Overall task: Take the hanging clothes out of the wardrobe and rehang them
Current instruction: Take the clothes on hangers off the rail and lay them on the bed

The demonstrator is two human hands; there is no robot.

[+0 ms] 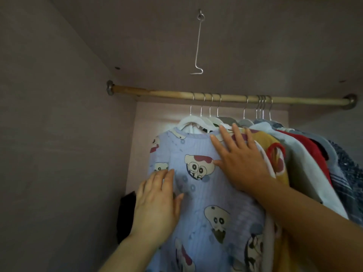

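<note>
Left hand (157, 205) and right hand (241, 163) lie flat, fingers straight and grasping nothing, on a blue cartoon-print top (206, 193) hanging from the wardrobe rod (176, 94). The left hand is low on its front and the right higher, with other hung clothes (306, 154) just beyond it.

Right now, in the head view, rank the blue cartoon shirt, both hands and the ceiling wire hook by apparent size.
1. blue cartoon shirt, clearly largest.
2. left hand and right hand: about alike, and their distance from the camera may differ, so not ranked.
3. wire hook, smallest.
</note>
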